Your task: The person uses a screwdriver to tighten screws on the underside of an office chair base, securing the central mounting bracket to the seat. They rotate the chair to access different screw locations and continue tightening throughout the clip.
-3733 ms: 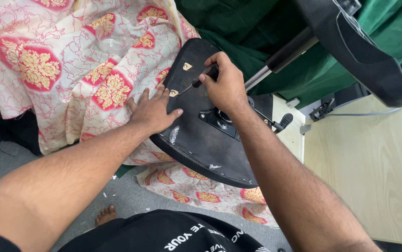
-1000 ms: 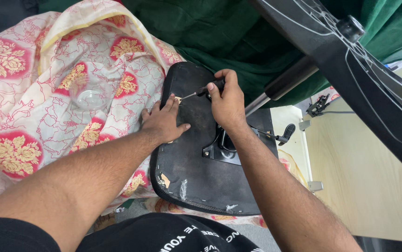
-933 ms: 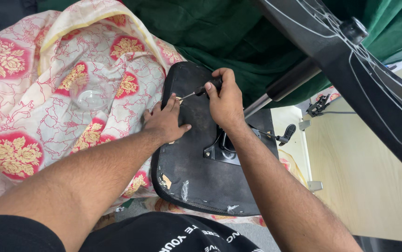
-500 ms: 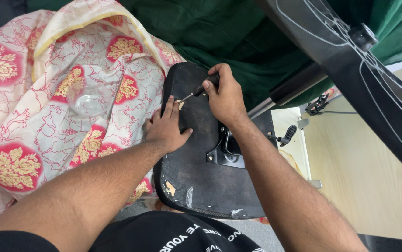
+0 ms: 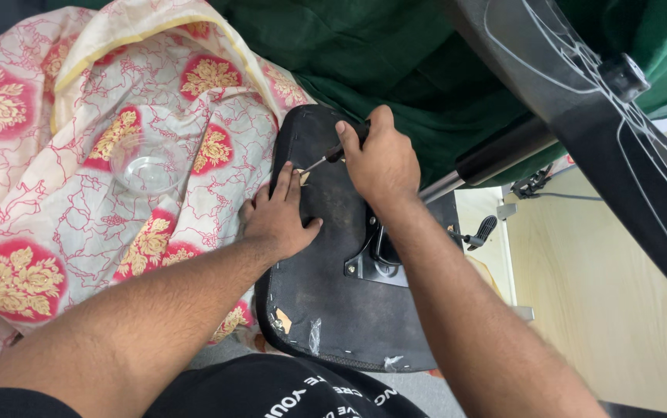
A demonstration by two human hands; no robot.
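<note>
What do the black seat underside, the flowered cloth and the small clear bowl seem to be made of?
Seat underside: seems a matte black fabric lining, torn in spots. Flowered cloth: soft woven fabric, it folds and creases. Clear bowl: glass or plastic, transparent with shiny rim; cannot tell which.

Matt black cloth seat bottom [image 5: 333, 310], shiny metal pole [image 5: 442, 186], soft flowery cloth [image 5: 55, 232], clear plastic cup [image 5: 146, 164], smooth wooden floor [image 5: 612, 310], green cloth [image 5: 364, 54].

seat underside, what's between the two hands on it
In the head view, only the thin screwdriver shaft bridges the right hand and left hand; otherwise bare black seat underside.
</note>
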